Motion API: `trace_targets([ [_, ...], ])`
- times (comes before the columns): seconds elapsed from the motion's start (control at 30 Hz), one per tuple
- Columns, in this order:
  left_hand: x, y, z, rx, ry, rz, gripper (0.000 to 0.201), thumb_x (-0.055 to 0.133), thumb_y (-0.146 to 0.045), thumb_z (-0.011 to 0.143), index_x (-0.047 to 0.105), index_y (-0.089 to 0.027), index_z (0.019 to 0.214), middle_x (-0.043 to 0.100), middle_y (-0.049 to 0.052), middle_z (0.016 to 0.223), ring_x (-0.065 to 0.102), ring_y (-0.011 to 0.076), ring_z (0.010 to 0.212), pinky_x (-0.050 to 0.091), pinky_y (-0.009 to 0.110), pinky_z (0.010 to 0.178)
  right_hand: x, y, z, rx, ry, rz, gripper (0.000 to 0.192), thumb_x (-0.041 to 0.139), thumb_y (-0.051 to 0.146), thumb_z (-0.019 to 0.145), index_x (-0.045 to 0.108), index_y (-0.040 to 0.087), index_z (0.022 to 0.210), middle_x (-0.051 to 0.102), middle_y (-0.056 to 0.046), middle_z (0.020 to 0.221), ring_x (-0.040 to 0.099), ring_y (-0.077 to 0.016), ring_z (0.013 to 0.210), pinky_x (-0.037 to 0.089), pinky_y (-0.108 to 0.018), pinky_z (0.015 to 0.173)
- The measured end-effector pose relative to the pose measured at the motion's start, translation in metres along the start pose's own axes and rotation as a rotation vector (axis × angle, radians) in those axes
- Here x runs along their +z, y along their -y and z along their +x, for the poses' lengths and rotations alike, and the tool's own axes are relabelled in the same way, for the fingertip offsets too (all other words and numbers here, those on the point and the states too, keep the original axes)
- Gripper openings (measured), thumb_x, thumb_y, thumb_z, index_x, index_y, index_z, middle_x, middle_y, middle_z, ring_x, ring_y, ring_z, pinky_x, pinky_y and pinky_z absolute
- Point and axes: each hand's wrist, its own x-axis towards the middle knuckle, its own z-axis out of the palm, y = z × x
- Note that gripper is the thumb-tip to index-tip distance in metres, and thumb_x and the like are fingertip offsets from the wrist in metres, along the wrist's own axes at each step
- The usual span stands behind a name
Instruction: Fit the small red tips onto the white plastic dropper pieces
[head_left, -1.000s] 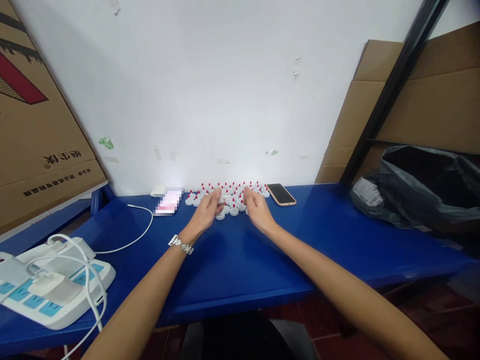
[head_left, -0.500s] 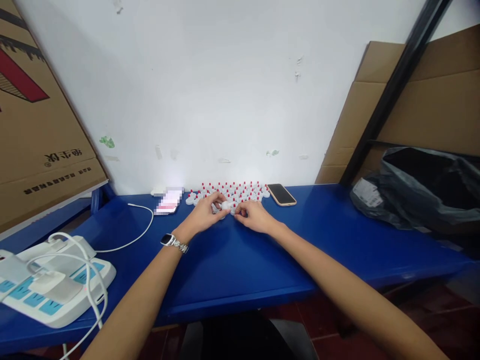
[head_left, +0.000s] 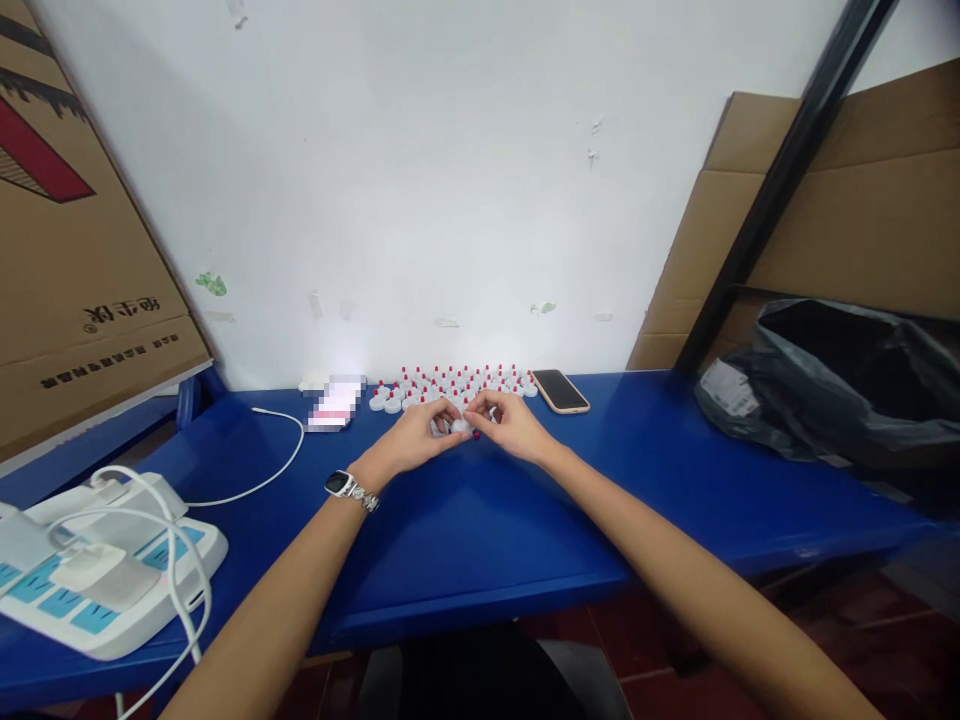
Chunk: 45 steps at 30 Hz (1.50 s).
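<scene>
Both hands meet near the back edge of the blue table (head_left: 480, 520), just in front of the cluster of white caps with red tips (head_left: 457, 383): the left hand (head_left: 415, 440) and the right hand (head_left: 514, 425) pinch one white cap (head_left: 460, 426) between their fingertips. Steady, light pressure from both sides looks best, since the piece is small. A loose red tip (head_left: 477, 434) lies on the table just below the right fingertips.

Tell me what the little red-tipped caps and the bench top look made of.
Caps: likely moulded plastic, matte white bases with red tips, all uniform. Bench top: smooth, glossy blue, faint reflections near the phone; painted metal or laminate, can't tell which.
</scene>
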Motion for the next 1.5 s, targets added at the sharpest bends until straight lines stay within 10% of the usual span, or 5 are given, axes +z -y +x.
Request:
trace_targets([
  [0.47, -0.005, 0.038, 0.003, -0.045, -0.104, 0.283, 0.028, 0.054, -0.04, 0.09, 0.065, -0.019, 0.105, 0.062, 0.007, 0.098, 0.06, 0.023, 0.09, 0.047, 0.037, 0.082, 0.008, -0.013, -0.001, -0.104, 0.101, -0.308, 0.007, 0.064, 0.021, 0.083, 0.069, 0.018, 0.086, 0.066, -0.001, 0.073, 0.056, -0.0135, 0.071, 0.039, -0.027, 0.071],
  [0.8, 0.002, 0.035, 0.001, -0.14, -0.091, 0.295, 0.025, 0.06, -0.042, 0.087, 0.066, -0.019, 0.095, 0.06, 0.007, 0.096, 0.06, 0.0232, 0.087, 0.046, 0.034, 0.073, 0.01, -0.004, -0.002, -0.072, 0.031, -0.319, 0.015, 0.059, 0.03, 0.089, 0.066, 0.019, 0.095, 0.065, 0.001, 0.072, 0.054, -0.0121, 0.065, 0.038, -0.026, 0.067],
  [1.5, 0.013, -0.01, 0.007, 0.132, -0.216, -0.015, 0.029, 0.061, -0.03, 0.087, 0.055, -0.021, 0.115, 0.065, 0.005, 0.106, 0.059, 0.0164, 0.084, 0.048, 0.031, 0.077, 0.009, 0.008, -0.001, -0.005, -0.078, -0.291, 0.036, 0.038, 0.043, 0.099, 0.041, 0.02, 0.071, 0.048, 0.003, 0.062, 0.043, -0.0114, 0.058, 0.028, -0.026, 0.057],
])
